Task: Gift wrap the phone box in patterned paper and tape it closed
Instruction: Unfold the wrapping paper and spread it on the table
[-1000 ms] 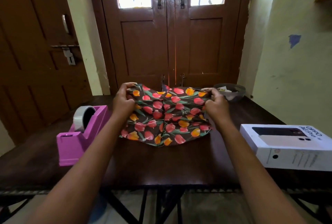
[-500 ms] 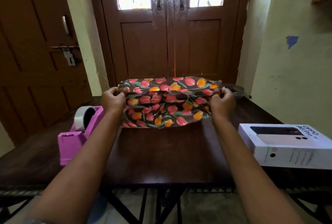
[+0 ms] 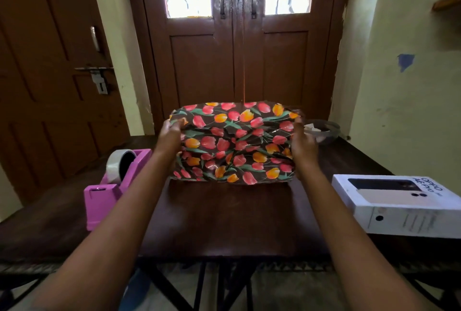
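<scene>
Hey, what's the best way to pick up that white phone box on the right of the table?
Take the phone box across its two long side walls, coming down from above with the right hand. It lies flat, printed face up, one long wall facing you, so thumb there and fingers on the far wall should hold.

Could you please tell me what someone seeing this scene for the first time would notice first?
The eye goes first to the tulip-patterned paper, bright red and orange, held up over the middle of the dark table, with the left hand gripping its left edge and the right hand its right. Next come the pink tape dispenser on the table's left side and the white phone box, unwrapped, at the right.
</scene>
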